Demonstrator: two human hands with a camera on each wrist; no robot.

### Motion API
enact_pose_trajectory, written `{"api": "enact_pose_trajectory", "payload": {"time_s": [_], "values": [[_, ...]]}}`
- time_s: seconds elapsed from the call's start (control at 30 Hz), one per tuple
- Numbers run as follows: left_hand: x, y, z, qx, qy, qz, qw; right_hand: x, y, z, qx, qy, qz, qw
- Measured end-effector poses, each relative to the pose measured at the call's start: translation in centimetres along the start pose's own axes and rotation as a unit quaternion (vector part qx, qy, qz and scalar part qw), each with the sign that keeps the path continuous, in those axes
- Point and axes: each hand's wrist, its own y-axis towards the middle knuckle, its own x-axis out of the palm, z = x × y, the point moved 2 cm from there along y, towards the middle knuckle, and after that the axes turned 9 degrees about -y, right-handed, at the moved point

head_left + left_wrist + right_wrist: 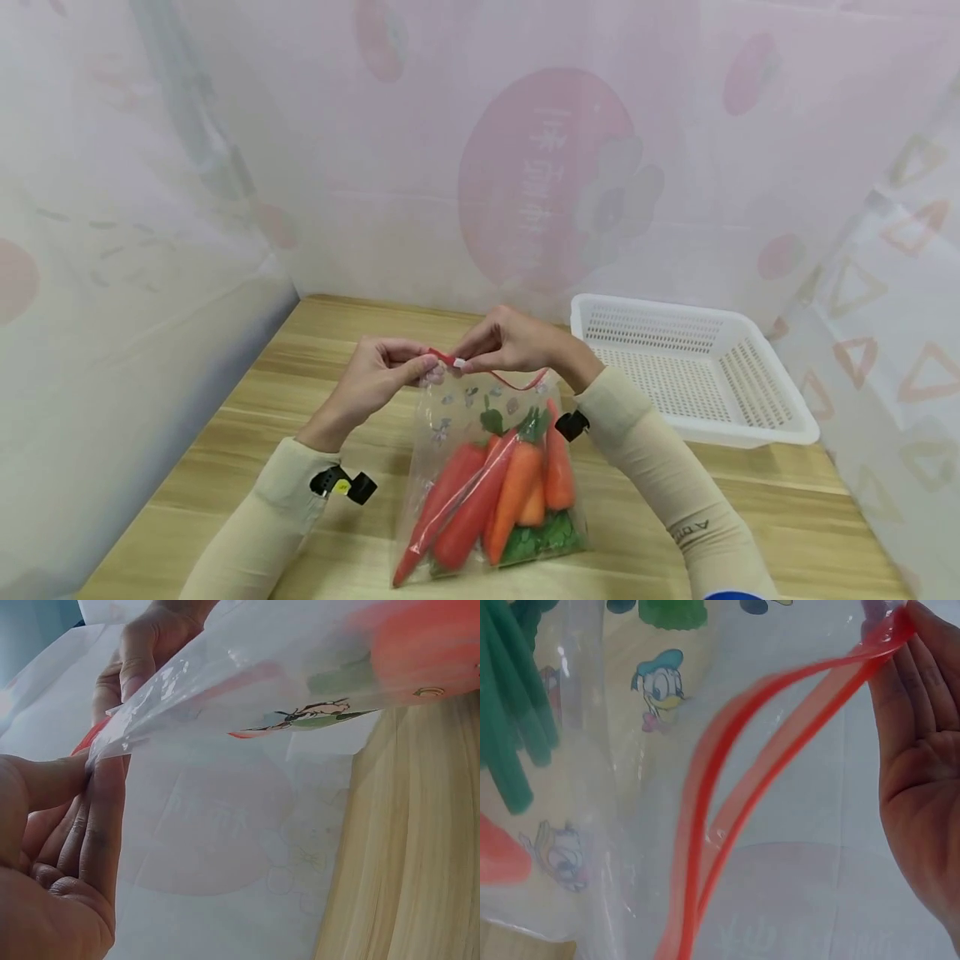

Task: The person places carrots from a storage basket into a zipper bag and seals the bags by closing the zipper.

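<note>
A clear zip bag (431, 433) with a red zip strip (527, 385) stands on the table between the hands. Inside are long red peppers (476, 504), orange carrots (517, 487) with green tops, and green leaves (553, 533). My left hand (371, 375) pinches the bag's upper left corner between thumb and fingers, also visible as the left hand (67, 832) in its wrist view. Close beside it, my right hand (517, 340) pinches the strip at a small white slider (459, 363). In the right wrist view the two red strips (705, 772) part, leaving a gap.
A white perforated basket (780, 425) stands at the back right on the wooden table (300, 367). Printed pale sheets (405, 242) hang behind the table and along both sides. The right forearm passes in front of the basket's near left side.
</note>
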Motion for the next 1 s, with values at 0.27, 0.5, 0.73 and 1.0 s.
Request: {"api": "enact_pose_trajectory", "payload": {"time_s": [0.27, 0.5, 0.73, 1.0], "values": [[-0.2, 0.0, 0.3, 0.004, -0.001, 0.018, 0.9998, 0.0, 0.0, 0.0, -0.008, 0.016, 0.008, 0.9998], [-0.6, -0.1, 0.5, -0.003, -0.004, 0.016, 0.9999, 0.1, -0.3, -0.3, 0.012, -0.01, 0.007, 0.9999], [-1.6, 0.0, 0.3, 0.004, 0.002, 0.029, 0.9996, -0.1, -0.8, 0.1, 0.022, -0.041, 0.002, 0.9989], [-2.5, -0.2, -0.2, 0.002, 0.02, 0.04, 0.999, 0.3, -1.8, 0.8, 0.047, -0.026, -0.007, 0.9985]]}}
